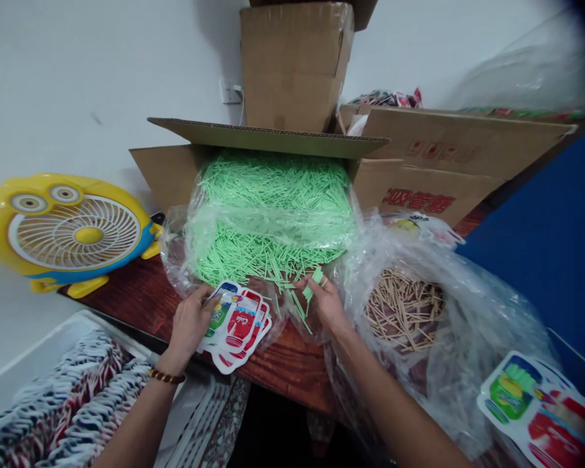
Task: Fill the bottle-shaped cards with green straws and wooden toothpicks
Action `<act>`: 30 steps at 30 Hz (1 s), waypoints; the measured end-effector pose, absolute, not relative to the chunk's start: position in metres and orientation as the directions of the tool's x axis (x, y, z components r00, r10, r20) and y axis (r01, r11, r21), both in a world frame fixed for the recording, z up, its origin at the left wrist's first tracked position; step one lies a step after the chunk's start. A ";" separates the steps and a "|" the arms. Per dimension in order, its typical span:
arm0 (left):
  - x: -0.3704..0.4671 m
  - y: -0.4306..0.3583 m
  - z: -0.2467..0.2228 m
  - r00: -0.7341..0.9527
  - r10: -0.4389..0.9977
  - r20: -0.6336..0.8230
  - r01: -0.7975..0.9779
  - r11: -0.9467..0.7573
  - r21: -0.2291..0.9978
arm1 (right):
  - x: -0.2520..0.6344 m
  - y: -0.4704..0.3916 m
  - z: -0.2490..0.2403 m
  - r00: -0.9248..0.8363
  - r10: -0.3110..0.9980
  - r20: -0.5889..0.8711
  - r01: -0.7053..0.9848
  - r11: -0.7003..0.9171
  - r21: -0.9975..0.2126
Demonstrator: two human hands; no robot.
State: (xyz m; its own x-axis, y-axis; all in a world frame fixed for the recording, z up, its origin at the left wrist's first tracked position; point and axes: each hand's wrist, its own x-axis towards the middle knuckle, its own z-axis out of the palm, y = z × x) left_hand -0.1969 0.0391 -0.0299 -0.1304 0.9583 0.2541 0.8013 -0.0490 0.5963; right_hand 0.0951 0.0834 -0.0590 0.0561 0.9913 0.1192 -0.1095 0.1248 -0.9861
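My left hand (pixel 192 322) grips a small stack of printed packets (pixel 241 322) shaped like drink jars, one green and one red marked "Cola". A few short green sticks (pixel 314 284) are pinched in my right hand (pixel 325 302), at the front edge of a large heap of the same green sticks (pixel 273 188). That heap lies in a clear plastic bag inside an opened cardboard box (pixel 268 138). More green sticks lie loose on the plastic just below my right fingers. The two hands are apart, with the packets left of the sticks.
Right of my hands, brown sticks (pixel 404 309) lie in a clear bag (pixel 482 312). More packets (pixel 541 406) rest at the lower right. A yellow fan (pixel 88 235) stands left on the dark wooden table (pixel 292 367). A white crate (pixel 34 354) of filled packets is lower left; cardboard boxes (pixel 292 65) stand behind.
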 end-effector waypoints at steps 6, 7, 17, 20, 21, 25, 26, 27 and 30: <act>-0.198 0.041 -0.026 -0.186 0.940 0.285 0.743 -0.055 0.667 | 0.105 0.071 -0.022 -0.050 0.998 -0.029 -0.630 -0.054 -0.775; -0.198 0.041 -0.025 -0.218 0.947 0.238 0.690 -0.023 0.723 | 0.106 0.068 -0.018 -0.073 0.996 -0.044 -0.692 -0.083 -0.717; -0.172 0.021 0.011 -0.230 0.956 -0.185 -0.050 0.178 0.983 | 0.110 0.053 -0.001 -0.115 0.992 -0.045 -0.806 -0.120 -0.580; -0.138 0.004 0.014 -0.023 0.959 -0.283 -0.014 0.283 0.959 | 0.104 0.042 0.009 -0.083 0.995 -0.056 -0.798 -0.100 -0.594; -0.126 -0.001 0.013 0.036 0.956 -0.291 0.007 0.291 0.957 | 0.102 0.037 0.012 -0.074 0.996 -0.058 -0.789 -0.094 -0.608; -0.089 -0.016 0.009 0.194 0.950 -0.246 0.085 0.233 0.969 | 0.097 0.017 0.017 -0.041 0.998 -0.056 -0.749 -0.068 -0.659; -0.084 -0.018 0.008 0.221 0.947 -0.234 0.099 0.217 0.971 | 0.098 0.012 0.018 -0.031 0.998 -0.054 -0.749 -0.059 -0.660; -0.081 -0.020 0.008 0.243 0.943 -0.227 0.112 0.205 0.972 | 0.098 0.008 0.019 -0.020 0.999 -0.050 -0.752 -0.048 -0.658; -0.077 -0.023 0.006 0.299 0.928 -0.221 0.146 0.184 0.972 | 0.102 -0.002 0.025 0.004 1.000 -0.021 -0.750 -0.011 -0.661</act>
